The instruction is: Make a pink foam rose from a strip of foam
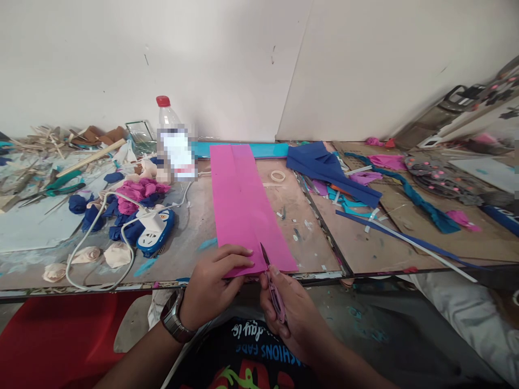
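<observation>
A long pink sheet of paper (pixel 243 205) stretches from the table's near edge toward the wall, with a fold line along it. My left hand (pixel 221 275), a metal watch on its wrist, is closed on the near edge of the sheet, fingers on top and thumb lower down. In my right hand (pixel 292 302) is a small knife (pixel 276 297) with a pink handle. Its dark pointed blade is out and lies over the sheet's near end, just right of my left fingertips. I cannot tell whether the blade passes through the paper.
Left of the sheet are a blue power strip (pixel 156 232) with a white cable, crumpled cloth-like flowers (pixel 140 193) and green-handled pliers (pixel 65 183). Behind stands a red-capped bottle (pixel 168 116). To the right lie a tape ring (pixel 278 175), folded blue paper (pixel 332 173) and a white stick (pixel 425 246).
</observation>
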Motion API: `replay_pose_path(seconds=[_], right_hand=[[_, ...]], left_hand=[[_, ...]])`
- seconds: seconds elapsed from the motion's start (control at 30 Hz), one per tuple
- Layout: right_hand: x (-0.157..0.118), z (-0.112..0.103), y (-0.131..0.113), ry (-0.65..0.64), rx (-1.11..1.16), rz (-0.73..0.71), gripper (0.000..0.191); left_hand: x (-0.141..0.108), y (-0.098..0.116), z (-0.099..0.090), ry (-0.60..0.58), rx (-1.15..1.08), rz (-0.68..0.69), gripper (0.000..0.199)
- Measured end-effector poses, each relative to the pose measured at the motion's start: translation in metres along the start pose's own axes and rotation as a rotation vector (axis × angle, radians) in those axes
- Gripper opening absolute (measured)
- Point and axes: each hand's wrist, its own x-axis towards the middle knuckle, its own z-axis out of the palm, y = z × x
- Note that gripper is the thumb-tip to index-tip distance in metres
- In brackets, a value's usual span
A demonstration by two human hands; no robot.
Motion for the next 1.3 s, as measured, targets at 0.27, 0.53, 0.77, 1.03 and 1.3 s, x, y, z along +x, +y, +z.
replay_pose_path(seconds=[0.27, 0.53, 0.77, 1.03, 1.3], right_hand=[[0.001, 0.0, 0.002, -0.003, 0.011, -0.012, 0.056], [0.004, 0.002, 0.005, 0.02, 0.024, -0.016, 0.057], [-0.001, 0.0, 0.003, -0.003, 0.057, -0.006, 0.056], [-0.002, -0.002, -0.002, 0.027, 0.004, 0.008, 0.058], [-0.001, 0.002, -0.007, 0.059, 0.021, 0.029, 0.059]], left_hand=[[0.0, 0.001, 0.0, -0.001, 0.004, -0.003, 0.025], [-0.001, 0.001, 0.0, 0.003, 0.002, -0.018, 0.025], [0.0, 0.001, -0.001, 0.027, 0.0, -0.044, 0.025], [-0.002, 0.001, -0.001, 0.061, -0.026, -0.012, 0.022], [-0.004, 0.002, -0.001, 0.045, -0.052, 0.088, 0.021]])
